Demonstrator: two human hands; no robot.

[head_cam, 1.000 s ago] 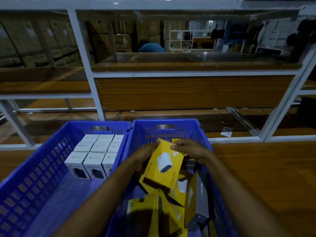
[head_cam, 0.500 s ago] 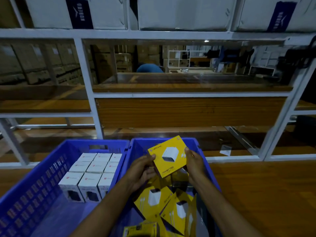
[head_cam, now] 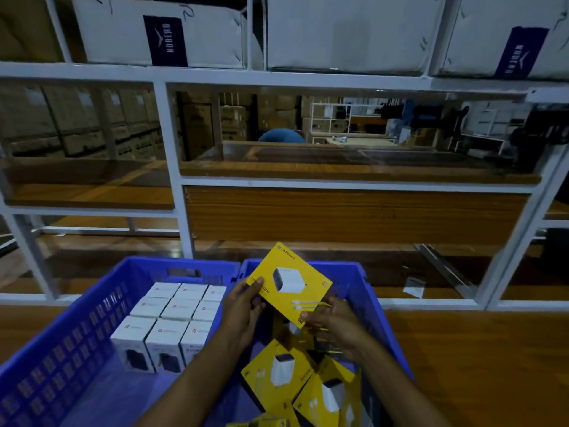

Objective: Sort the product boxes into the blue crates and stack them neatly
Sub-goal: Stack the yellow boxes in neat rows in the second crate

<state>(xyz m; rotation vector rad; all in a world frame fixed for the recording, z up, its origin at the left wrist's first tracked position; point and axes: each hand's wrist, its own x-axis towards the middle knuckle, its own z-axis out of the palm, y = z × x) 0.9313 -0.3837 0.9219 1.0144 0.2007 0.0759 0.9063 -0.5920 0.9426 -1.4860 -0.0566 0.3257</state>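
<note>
The left hand (head_cam: 243,306) grips the left edge of a yellow charger box (head_cam: 289,282), thumb on its printed face and fingers curled behind. The right hand (head_cam: 335,325) pinches the box's lower right corner with bent fingers, which are blurred. The box is held tilted, face up, above the far end of the right blue crate (head_cam: 365,280).

Below the hands, more yellow charger boxes (head_cam: 277,371) lie loose and overlapping in that crate, and some are cut off by the bottom of the frame. The left blue crate (head_cam: 61,349) touches it side by side and holds white boxes (head_cam: 180,308) in a tight block against its far wall, with bare floor in the near half.

To the right of the crates the wooden tabletop (head_cam: 477,365) is open. A white shelf frame (head_cam: 172,149) stands close behind the crates. Cartons (head_cam: 338,32) on the top shelf are cut off by the upper edge.
</note>
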